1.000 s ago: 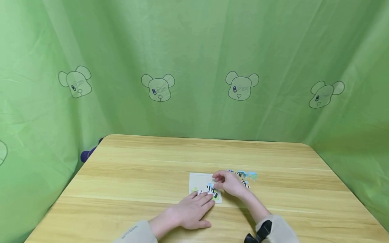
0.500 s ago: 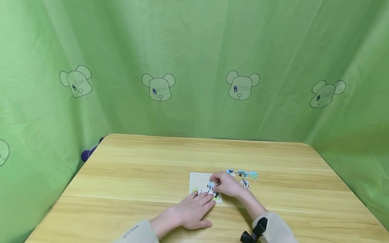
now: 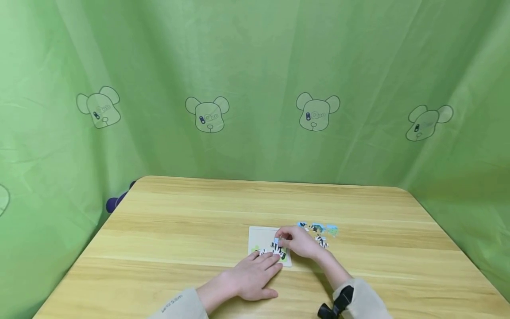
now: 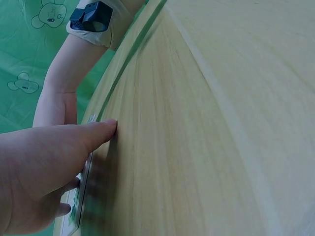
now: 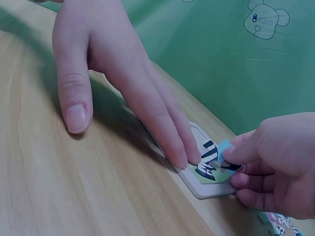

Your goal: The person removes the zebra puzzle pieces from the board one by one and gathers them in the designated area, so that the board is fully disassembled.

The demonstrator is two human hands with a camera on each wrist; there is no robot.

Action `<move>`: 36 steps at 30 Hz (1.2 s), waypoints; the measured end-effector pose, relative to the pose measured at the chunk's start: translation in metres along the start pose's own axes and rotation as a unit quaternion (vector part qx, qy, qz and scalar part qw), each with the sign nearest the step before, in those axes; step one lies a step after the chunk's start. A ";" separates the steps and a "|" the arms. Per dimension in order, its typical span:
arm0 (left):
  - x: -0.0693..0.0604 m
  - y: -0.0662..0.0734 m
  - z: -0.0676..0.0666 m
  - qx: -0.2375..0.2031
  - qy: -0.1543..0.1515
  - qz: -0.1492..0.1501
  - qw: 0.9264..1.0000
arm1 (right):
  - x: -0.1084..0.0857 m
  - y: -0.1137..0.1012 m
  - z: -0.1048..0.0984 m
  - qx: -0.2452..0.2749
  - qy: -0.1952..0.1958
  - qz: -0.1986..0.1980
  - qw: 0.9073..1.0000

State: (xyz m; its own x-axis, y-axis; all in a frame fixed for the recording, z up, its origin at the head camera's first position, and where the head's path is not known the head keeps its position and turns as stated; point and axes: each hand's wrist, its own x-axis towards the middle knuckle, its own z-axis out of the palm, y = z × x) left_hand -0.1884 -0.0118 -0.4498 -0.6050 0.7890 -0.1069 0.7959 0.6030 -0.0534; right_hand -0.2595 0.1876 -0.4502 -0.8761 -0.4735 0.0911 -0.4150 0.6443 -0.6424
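A white puzzle board (image 3: 258, 235) lies on the table, its near part filled with zebra-print and green pieces. My left hand (image 3: 255, 277) rests on the near edge of the board with fingers spread straight and the thumb on the wood. At the board's right side, my right hand (image 3: 298, 242) pinches a puzzle piece (image 5: 224, 146) with light blue on it between thumb and fingers. That piece sits against the zebra piece (image 5: 206, 160) in the board. Fingers hide part of its outline.
Right of the board lie several loose puzzle pieces (image 3: 317, 228), with a striped zebra piece (image 3: 321, 242) nearer to me. The wooden table (image 3: 167, 221) reaches back to a green curtain (image 3: 255, 146). Something purple (image 3: 113, 204) shows beyond the left edge.
My right hand has shifted slightly left over the board, uncovering more of the loose pieces, and the pinched piece has turned a little. My left hand has stayed in place.
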 end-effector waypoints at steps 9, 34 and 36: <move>0.001 -0.002 -0.001 0.000 -0.003 0.002 1.000 | 0.000 0.007 -0.008 0.060 0.009 0.043 0.997; -0.002 0.000 0.000 0.014 0.003 0.005 1.000 | -0.073 0.071 -0.073 0.155 0.085 0.162 0.971; -0.002 0.000 0.000 0.012 0.005 0.006 1.000 | -0.078 0.074 -0.076 0.147 0.079 0.164 0.972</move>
State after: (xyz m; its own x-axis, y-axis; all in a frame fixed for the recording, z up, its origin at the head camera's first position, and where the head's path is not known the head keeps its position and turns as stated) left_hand -0.1869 -0.0137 -0.4500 -0.5954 0.7976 -0.0971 0.8034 0.5904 -0.0767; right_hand -0.2401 0.3180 -0.4466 -0.9859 -0.1580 -0.0544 -0.0390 0.5342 -0.8444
